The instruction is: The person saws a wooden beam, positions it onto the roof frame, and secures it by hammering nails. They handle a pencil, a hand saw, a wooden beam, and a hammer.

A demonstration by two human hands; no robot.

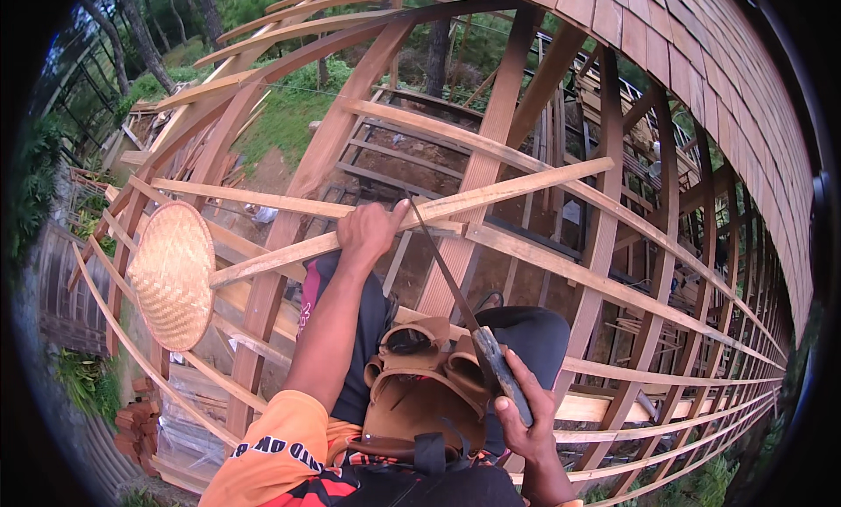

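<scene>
My left hand (pixel 371 233) is closed around a loose wooden batten (pixel 517 187), which slants across the roof frame from beside a woven conical hat up to the right. In my right hand (pixel 527 412) is the dark handle of a long narrow-bladed tool (pixel 455 288); whether it is a saw or a machete I cannot tell. Its blade points up and away, and the tip end meets or passes the batten just right of my left thumb. A brown leather tool pouch (pixel 420 411) sits at my waist between my bent legs.
Sloping rafters (pixel 480 183) and cross battens (pixel 543 253) surround me, with gaps down to the ground below. Wooden shingles (pixel 683 52) cover the roof at upper right. The woven conical hat (pixel 175 275) is at left; what is under it is hidden. Bricks (pixel 136 424) lie at lower left.
</scene>
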